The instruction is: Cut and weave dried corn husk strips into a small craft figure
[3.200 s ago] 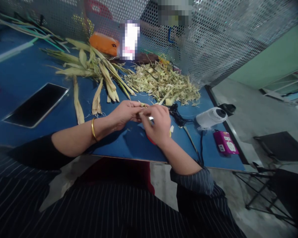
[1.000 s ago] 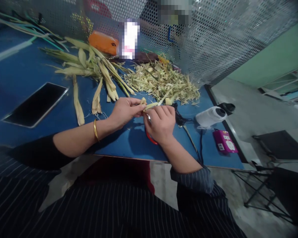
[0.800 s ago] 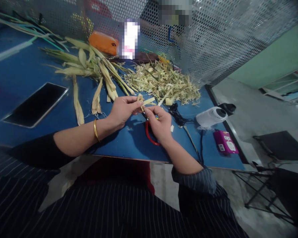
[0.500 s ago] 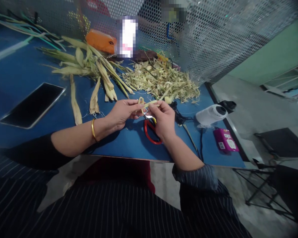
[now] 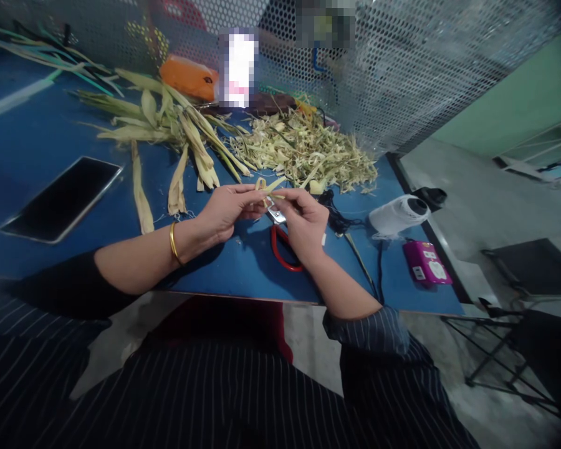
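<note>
Blue counter (image 5: pixel 224 274), w/ perf. metal mesh (image 5: pixel 383 93) along its far side. Big heap of pale shreds (image 5: pixel 308 149) at back ctr; husks (image 5: pixel 154 118) to its L, a few lying nearer the person. Dark-screened phone (image 5: pixel 63 199) flat on far L. L hand (image 5: pixel 229 209) & R hand (image 5: pixel 306 224) close tog. mid-counter: hands both closed on one strip (image 5: pixel 275 184), pinched btwn thumbs & fingers. White spool (image 5: pixel 395 215) nr R edge, orange pouch (image 5: pixel 187 78) behind husks. Red-handled scissors (image 5: pixel 275 244) partly hidden by R hand; can't tell if touching. Purple pack (image 5: pixel 427 263) just nearer than spool. Black thread (image 5: pixel 336 215) btwn R hand & spool. Gold bangle (image 5: pixel 174 244), L wrist. Strip's looped at L fingertips, just this side of shreds.
</note>
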Available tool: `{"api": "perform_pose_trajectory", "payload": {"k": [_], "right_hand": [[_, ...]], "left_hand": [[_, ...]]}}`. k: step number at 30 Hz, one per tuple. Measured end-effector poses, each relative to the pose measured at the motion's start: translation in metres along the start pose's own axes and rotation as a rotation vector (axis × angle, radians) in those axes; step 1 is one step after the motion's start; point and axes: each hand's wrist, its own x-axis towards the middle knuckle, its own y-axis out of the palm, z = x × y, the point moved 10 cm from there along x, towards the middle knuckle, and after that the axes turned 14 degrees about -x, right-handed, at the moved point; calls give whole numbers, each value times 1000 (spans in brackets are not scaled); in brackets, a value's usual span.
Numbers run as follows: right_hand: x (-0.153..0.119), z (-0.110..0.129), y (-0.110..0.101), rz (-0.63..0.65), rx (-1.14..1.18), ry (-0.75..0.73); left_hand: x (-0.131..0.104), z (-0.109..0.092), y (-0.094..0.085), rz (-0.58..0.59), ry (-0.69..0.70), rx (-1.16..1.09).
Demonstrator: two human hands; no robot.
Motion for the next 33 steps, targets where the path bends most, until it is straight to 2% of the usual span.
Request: {"api": "perform_pose_trajectory", "payload": {"k": [2, 4, 11, 14, 23, 29, 33], "right_hand": [[0, 16, -5, -10, -107, -144], [1, 20, -5, 15, -116, -173], [6, -12, 3, 98, 6, 147], [5, -22, 3, 119, 12, 237], [2, -38, 8, 286, -82, 323], [1, -36, 6, 263, -140, 312], [-2, -39, 12, 271, 11, 349]], "left_hand": [[0, 0, 4, 54, 0, 45], [-2, -1, 9, 106, 29, 120], [-6, -7, 12, 94, 102, 238], [-5, -11, 11, 79, 141, 265], [-2, -16, 12, 141, 302, 521], [-15, -25, 24, 163, 360, 727], [-18, -27, 27, 173, 358, 742]]}}
